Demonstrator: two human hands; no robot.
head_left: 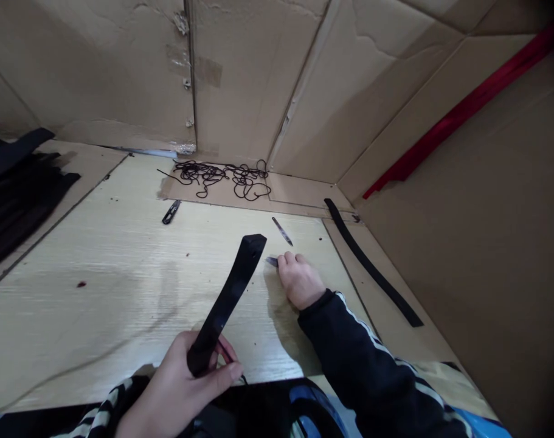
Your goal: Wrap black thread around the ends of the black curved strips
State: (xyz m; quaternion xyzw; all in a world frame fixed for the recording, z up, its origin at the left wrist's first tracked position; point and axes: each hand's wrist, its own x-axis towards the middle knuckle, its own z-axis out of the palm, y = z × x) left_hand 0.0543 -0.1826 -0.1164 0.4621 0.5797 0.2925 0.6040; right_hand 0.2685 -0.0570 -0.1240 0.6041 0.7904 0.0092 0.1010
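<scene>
One matte black strip, its end squared and holed, is being clamped by the left hand above pale-grained wood; the right hand is gripping a pointed grey tool.

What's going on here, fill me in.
A person's left hand holds a black strip raised at a slant over the table. The right hand is down at the tabletop, fingers closed on a small grey piece. Beyond lie a slim pointed tool, a black-handled cutter and tangled cord.
</scene>
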